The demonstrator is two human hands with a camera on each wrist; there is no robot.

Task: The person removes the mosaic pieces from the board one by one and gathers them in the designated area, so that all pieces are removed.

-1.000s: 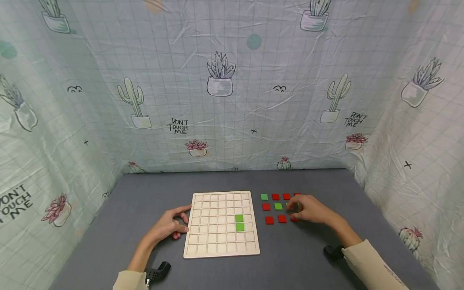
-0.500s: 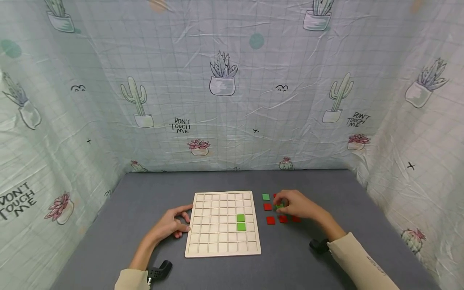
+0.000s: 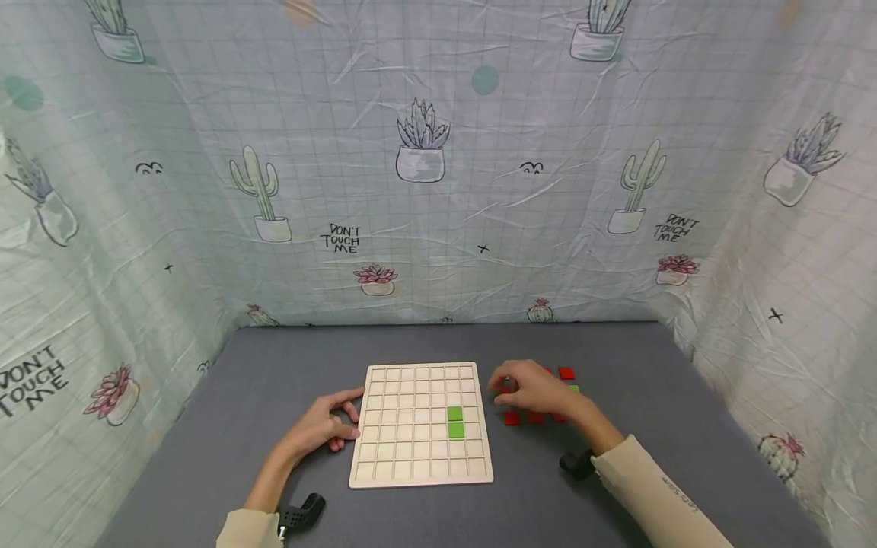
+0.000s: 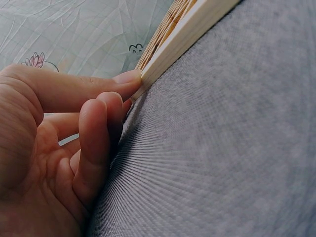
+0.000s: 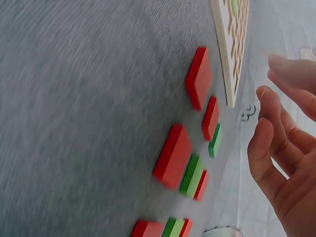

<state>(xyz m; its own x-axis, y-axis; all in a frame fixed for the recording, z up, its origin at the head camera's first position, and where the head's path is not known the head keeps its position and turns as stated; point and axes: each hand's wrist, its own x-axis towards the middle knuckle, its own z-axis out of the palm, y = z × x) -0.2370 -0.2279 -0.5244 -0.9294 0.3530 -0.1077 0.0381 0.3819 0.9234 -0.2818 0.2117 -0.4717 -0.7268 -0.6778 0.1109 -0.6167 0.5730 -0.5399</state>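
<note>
A light wooden grid board (image 3: 405, 431) lies on the table, with two green tiles (image 3: 455, 413) set in neighbouring squares towards its right side. My left hand (image 3: 320, 425) touches the board's left edge with thumb and forefinger spread apart. In the left wrist view, the thumb (image 4: 94, 89) presses the board's side while other fingers bend below it. My right hand (image 3: 537, 387) hovers over the leftmost loose tiles, right of the board. The right wrist view shows its fingers (image 5: 264, 136) apart from the thumb, with nothing visible between them. Several loose tiles are hidden beneath this hand in the head view.
Loose tiles lie in rough rows: a near red tile (image 5: 199, 79), a far green tile (image 5: 215, 140), another red tile (image 5: 173, 157) and several more. Grey cloth covers the table (image 3: 294, 358). A patterned curtain (image 3: 438, 228) encloses the back and sides.
My right hand has moved left across the loose tiles, from the right end to the left end, uncovering those at the right. The left hand and board stay put.
</note>
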